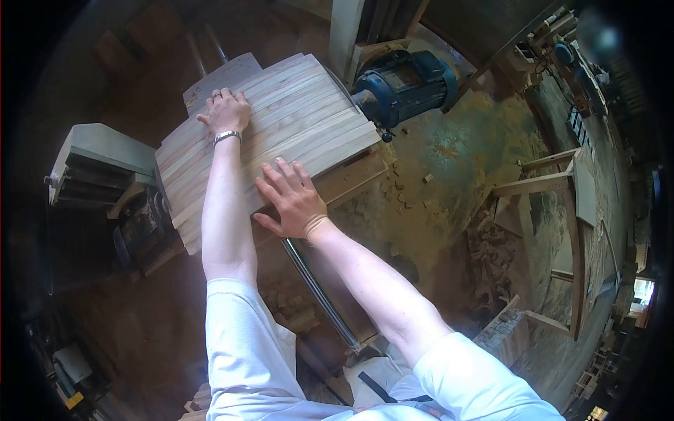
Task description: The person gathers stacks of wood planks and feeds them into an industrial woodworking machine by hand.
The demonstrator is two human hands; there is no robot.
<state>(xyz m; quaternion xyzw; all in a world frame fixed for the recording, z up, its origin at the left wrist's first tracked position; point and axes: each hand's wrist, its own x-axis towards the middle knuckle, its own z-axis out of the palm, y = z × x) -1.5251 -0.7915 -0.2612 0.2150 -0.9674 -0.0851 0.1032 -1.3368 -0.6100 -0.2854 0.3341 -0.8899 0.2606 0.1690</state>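
A: Your left grip (pixel 226 112) lies palm down on the strips (pixel 302 98), fingers spread, clamped on nothing.

B: Your right grip (pixel 291 200) is apart too, at their near edge, fingertips over the wood. How hard either presses, I can't tell.

A: The strips sit side by side on the worktop (pixel 361 179), between the motor (pixel 407 88) and the housing (pixel 105 151). Their ends are uneven; a sideways push from you could open gaps or skew the row.

B: With neither grip closed round an edge, uneven pressure could let one strip slide or ride up. A rough edge might leave a splinter in your palm.

A: Mind the band (pixel 227 135) on your left wrist; it could snag on a raised end.

B: Below your right forearm runs the rail (pixel 319 295). Should the worktop shift while you lean, you could lose balance. Whether the motor is running, I can't tell.
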